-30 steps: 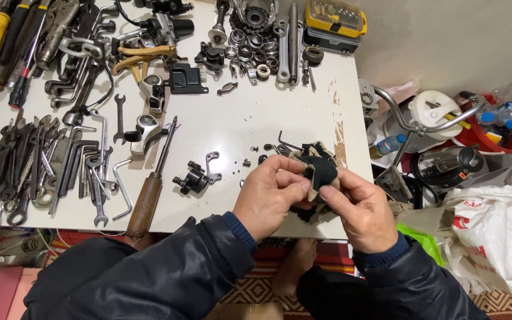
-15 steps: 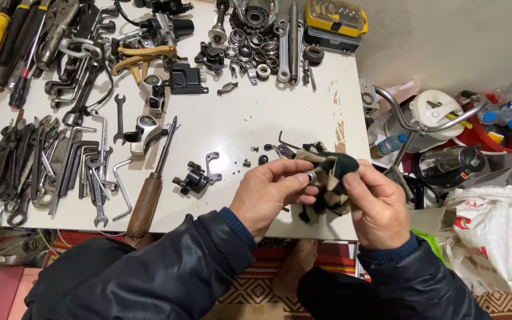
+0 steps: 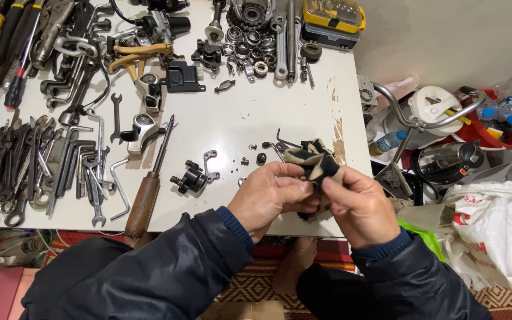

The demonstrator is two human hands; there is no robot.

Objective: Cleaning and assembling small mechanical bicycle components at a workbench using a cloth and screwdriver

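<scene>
Hands meet at the white table's (image 3: 220, 130) near edge, toward its right corner: left hand (image 3: 271, 198) & right hand (image 3: 360, 207) both pinched shut on a grimy rag (image 3: 315, 160), bunched w/ something hidden inside. Just beyond lie loose small bolts (image 3: 253, 159) & a black bracket assy (image 3: 192, 176). Risk, as judged: a wayward rag corner could sweep those bits off the edge. Wrenches (image 3: 25, 166) crowd the left edge; bearings (image 3: 250, 41) line the far edge.
</scene>
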